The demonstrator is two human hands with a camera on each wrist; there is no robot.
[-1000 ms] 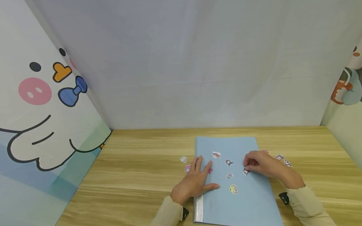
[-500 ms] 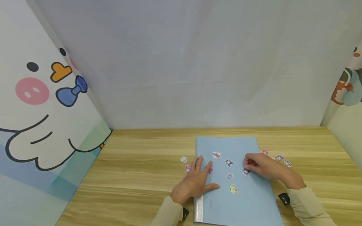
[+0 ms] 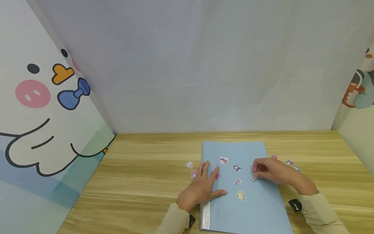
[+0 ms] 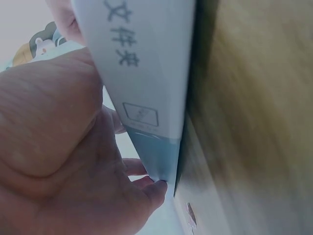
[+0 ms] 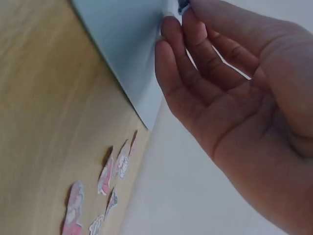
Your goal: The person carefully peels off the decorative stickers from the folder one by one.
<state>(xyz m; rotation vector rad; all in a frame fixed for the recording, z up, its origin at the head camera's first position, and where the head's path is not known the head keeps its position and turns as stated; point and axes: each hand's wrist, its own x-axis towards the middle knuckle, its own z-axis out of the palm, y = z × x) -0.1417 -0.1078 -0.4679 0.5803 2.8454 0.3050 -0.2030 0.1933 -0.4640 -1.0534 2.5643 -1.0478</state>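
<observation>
A light blue file folder [image 3: 248,214] lies on the wooden table, its spine on the left. My left hand [image 3: 199,188] rests on the folder's left side with fingers spread; in the left wrist view, fingertips [image 4: 155,193] meet the edge of the printed spine [image 4: 142,73]. Over the folder's right half, my right hand [image 3: 273,170] pinches a small cartoon sticker [image 3: 254,179] between thumb and fingers, close to the cover. The right wrist view shows only a dark bit of that sticker [image 5: 184,6]. Several stickers sit on the cover, including a yellow one [image 3: 241,195] and a dark winged one [image 3: 237,168].
Loose stickers lie on the table [image 3: 140,182] on both sides of the folder: a white one [image 3: 189,165] and a pink one [image 3: 194,174] at left, several more such as a purple one [image 3: 289,162] at right. A pale cloth wall [image 3: 204,71] stands behind.
The pinched sticker now looks paler and tilted, where its dark printed face showed before. My right hand has shifted only slightly; the left hand has stayed in place.
</observation>
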